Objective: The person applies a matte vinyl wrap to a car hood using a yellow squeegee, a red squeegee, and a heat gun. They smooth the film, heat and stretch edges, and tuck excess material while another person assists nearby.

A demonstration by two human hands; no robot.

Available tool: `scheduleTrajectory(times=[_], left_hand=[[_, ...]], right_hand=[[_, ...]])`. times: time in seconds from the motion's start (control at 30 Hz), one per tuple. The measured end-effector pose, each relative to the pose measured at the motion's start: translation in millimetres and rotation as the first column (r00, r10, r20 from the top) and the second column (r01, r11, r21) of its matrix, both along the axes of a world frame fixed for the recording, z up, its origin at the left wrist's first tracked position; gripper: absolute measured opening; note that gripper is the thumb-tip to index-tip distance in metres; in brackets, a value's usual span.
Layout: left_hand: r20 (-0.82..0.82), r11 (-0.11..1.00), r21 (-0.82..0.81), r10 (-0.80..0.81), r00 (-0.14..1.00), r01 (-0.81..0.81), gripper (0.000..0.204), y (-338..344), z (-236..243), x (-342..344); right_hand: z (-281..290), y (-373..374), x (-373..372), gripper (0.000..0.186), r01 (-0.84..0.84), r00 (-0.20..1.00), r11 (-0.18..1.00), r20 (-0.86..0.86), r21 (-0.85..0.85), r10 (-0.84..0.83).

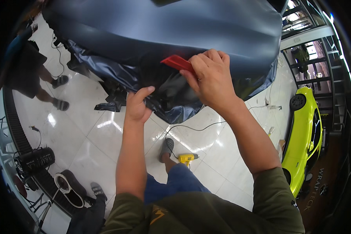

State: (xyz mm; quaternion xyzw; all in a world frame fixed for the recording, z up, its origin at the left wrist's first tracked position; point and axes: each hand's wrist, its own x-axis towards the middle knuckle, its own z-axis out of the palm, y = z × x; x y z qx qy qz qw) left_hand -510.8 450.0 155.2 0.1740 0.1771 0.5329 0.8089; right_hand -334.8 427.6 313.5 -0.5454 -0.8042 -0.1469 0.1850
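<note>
A car's hood [160, 29] covered in matte dark blue-grey vinyl film fills the top of the head view. Along its front edge the loose film [171, 105] hangs down in shiny folds. My right hand [212, 80] grips a red squeegee [176, 63], its blade over the dark front edge of the hood. Lower and to the left, my left hand [138, 107] pinches the hanging film, with the thumb stretched across it. The other fingers of that hand are mostly hidden.
A yellow heat gun [188, 158] lies on the tiled floor by my foot, its cord [195, 127] running right. A bright yellow-green car [302, 140] stands at right. One person's legs [39, 74] are at left, another's [91, 208] at lower left, near a black cylindrical bag [37, 160].
</note>
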Motion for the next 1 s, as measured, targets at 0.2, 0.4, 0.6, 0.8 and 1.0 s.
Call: scheduleTrajectory(times=[0.2, 0.4, 0.6, 0.8, 1.0], left_hand=[[0.219, 0.999, 0.041, -0.034, 0.975, 0.025, 0.051, -6.9, -19.5, -24.9], [0.278, 0.999, -0.021, -0.033, 0.96, 0.041, 0.043, 21.1, 4.5, -27.7], [0.215, 0.994, -0.09, -0.045, 0.976, 0.066, 0.039, 12.6, -1.7, -27.6], [0.173, 0.994, -0.098, -0.024, 0.985, 0.041, 0.032, -15.1, 23.9, 0.5], [-0.036, 0.955, -0.251, 0.154, 0.987, -0.158, 0.016, -20.8, 54.9, 21.6]], right_hand=[[16.7, -4.2, 36.7, 0.025, 0.368, 0.808, 0.918, -0.437, -0.148, -0.395], [4.9, 11.8, -22.7, 0.018, 0.027, 0.998, 0.994, -0.056, 0.103, -0.021], [8.7, -0.5, 6.9, 0.023, 0.296, 0.933, 0.955, -0.212, -0.014, -0.292], [1.8, 3.7, -17.2, 0.023, 0.242, 0.881, 0.967, -0.398, -0.084, -0.256], [0.8, -29.5, 50.1, 0.028, 0.376, 0.471, 0.914, -0.817, -0.154, -0.332]])
